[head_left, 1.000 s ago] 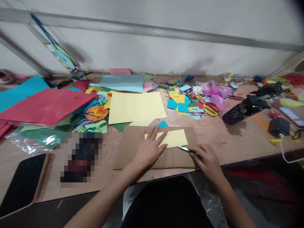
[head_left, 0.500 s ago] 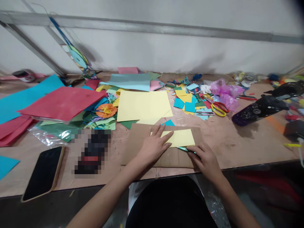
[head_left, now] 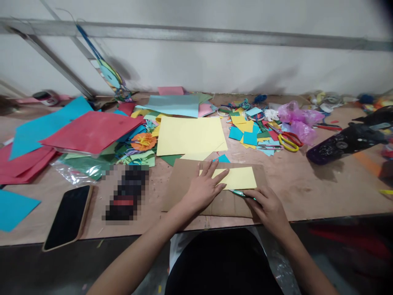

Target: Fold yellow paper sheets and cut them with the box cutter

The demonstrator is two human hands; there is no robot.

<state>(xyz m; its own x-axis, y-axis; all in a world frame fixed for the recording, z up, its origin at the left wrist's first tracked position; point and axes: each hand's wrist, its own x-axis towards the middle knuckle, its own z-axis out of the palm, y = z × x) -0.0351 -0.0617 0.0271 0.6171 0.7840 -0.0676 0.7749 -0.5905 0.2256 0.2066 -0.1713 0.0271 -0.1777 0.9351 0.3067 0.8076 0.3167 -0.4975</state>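
My left hand (head_left: 206,186) lies flat with fingers spread, pressing a pale yellow paper (head_left: 241,178) onto a brown cardboard sheet (head_left: 181,176). Part of that paper is covered by the fingers. In my right hand (head_left: 270,209) is a slim teal craft knife (head_left: 238,192), its tip pointing left along the paper's near edge. The fingers are closed around its handle, which they partly hide. Just beyond the cardboard lies a larger pale yellow sheet (head_left: 192,135), with a small blue scrap (head_left: 221,158) near its lower corner.
Left are red sheets (head_left: 92,131), blue paper (head_left: 18,209), a phone (head_left: 67,217) and a pixelated dark item (head_left: 127,192). Paper scraps (head_left: 244,127), yellow-and-red-handled pliers or scissors (head_left: 288,141), pink plastic (head_left: 302,127) and a dark bottle (head_left: 334,143) occupy the right. The table's front edge runs close to me.
The view has turned slightly left, so the table's things appear further right. Both hands keep nearly the same placement, the left on the paper and the right with the craft knife at its edge.
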